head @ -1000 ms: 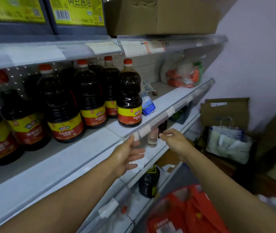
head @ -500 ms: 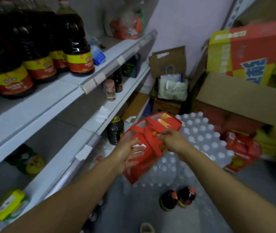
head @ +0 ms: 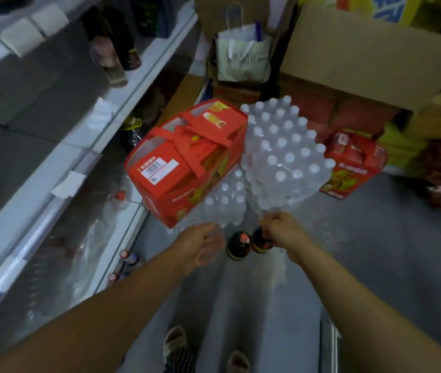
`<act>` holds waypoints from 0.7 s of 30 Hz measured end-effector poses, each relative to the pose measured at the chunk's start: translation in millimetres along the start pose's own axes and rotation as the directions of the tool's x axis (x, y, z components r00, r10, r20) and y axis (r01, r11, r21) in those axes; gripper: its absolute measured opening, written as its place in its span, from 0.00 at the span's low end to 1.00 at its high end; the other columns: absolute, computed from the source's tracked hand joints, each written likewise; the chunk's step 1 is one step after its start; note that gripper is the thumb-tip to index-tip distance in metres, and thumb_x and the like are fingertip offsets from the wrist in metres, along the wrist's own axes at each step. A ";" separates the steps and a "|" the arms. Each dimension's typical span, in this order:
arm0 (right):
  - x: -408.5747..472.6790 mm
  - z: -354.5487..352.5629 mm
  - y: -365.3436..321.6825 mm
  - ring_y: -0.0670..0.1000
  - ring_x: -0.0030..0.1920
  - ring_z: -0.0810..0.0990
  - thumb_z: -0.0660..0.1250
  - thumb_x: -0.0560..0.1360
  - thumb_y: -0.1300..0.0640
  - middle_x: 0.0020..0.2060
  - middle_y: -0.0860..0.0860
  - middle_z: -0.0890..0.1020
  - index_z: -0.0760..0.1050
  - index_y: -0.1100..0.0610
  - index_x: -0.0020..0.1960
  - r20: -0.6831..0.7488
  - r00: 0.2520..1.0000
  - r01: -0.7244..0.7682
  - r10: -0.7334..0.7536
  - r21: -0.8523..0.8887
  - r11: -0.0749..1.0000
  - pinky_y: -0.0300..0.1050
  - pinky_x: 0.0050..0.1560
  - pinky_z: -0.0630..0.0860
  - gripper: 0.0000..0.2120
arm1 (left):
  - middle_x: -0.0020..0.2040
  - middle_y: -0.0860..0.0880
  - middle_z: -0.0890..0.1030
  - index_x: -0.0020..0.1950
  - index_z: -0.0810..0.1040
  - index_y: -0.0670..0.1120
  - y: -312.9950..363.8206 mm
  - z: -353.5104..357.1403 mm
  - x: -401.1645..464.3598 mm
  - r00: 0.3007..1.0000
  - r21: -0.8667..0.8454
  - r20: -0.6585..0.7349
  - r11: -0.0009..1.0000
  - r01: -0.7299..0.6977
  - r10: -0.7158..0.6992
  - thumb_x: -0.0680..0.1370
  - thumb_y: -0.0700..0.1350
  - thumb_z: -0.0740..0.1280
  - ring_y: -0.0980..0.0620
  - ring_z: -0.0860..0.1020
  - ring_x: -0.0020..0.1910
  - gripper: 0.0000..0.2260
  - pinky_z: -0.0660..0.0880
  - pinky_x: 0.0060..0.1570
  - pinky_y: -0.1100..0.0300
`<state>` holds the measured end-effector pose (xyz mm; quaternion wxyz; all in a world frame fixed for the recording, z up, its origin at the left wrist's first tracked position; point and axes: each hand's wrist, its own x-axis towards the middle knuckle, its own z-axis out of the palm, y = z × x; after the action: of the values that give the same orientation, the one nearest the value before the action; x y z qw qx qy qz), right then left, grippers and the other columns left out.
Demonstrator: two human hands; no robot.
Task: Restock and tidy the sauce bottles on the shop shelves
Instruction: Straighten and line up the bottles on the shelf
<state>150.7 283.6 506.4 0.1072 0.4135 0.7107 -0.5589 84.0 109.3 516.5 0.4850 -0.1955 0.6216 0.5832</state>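
Observation:
Two dark sauce bottles stand side by side on the grey floor. The left bottle shows its red cap. My right hand curls over the top of the right bottle and hides its cap. My left hand hovers just left of the bottles with its fingers loosely spread; it is blurred and holds nothing. White shelves run along the left, with small bottles on a middle shelf and red-capped bottles low down near the floor.
A red carton leans on wrapped packs of water bottles just beyond the hands. Another red carton, cardboard boxes and a paper bag crowd the back. My feet stand below on the floor.
The view has swung down from the soy sauce shelf to the floor. Both hands have dropped from the shelf edge to the two bottles, and the right hand now grips one.

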 end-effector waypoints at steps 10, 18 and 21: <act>95.0 12.6 152.2 0.53 0.41 0.71 0.64 0.76 0.58 0.39 0.57 0.73 0.71 0.61 0.42 0.013 0.989 -0.144 0.144 0.015 0.989 0.47 0.44 0.65 0.07 | 0.49 0.48 0.80 0.55 0.75 0.47 -82.9 30.7 114.2 0.998 0.020 -0.038 0.999 0.049 -0.048 0.81 0.49 0.59 0.51 0.77 0.48 0.09 0.70 0.53 0.52; 193.2 84.8 270.3 0.55 0.42 0.72 0.64 0.77 0.56 0.39 0.57 0.73 0.74 0.72 0.50 0.003 0.981 -0.196 0.196 0.017 0.980 0.50 0.43 0.68 0.16 | 0.50 0.49 0.79 0.62 0.72 0.48 -155.4 9.7 253.1 0.996 0.179 -0.091 0.984 0.024 -0.008 0.80 0.48 0.59 0.53 0.76 0.47 0.12 0.69 0.45 0.57; 238.5 108.1 312.0 0.56 0.52 0.77 0.63 0.77 0.51 0.49 0.56 0.77 0.73 0.60 0.59 -0.046 0.972 -0.229 0.229 0.017 0.973 0.53 0.56 0.74 0.16 | 0.52 0.48 0.78 0.57 0.72 0.49 -183.4 2.5 307.6 0.995 0.264 -0.097 0.965 -0.014 0.040 0.80 0.47 0.60 0.54 0.75 0.44 0.07 0.67 0.42 0.59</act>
<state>186.5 310.1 101.6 0.1516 0.5066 0.6574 -0.5368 93.9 166.2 163.1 0.4666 -0.1502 0.7197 0.4917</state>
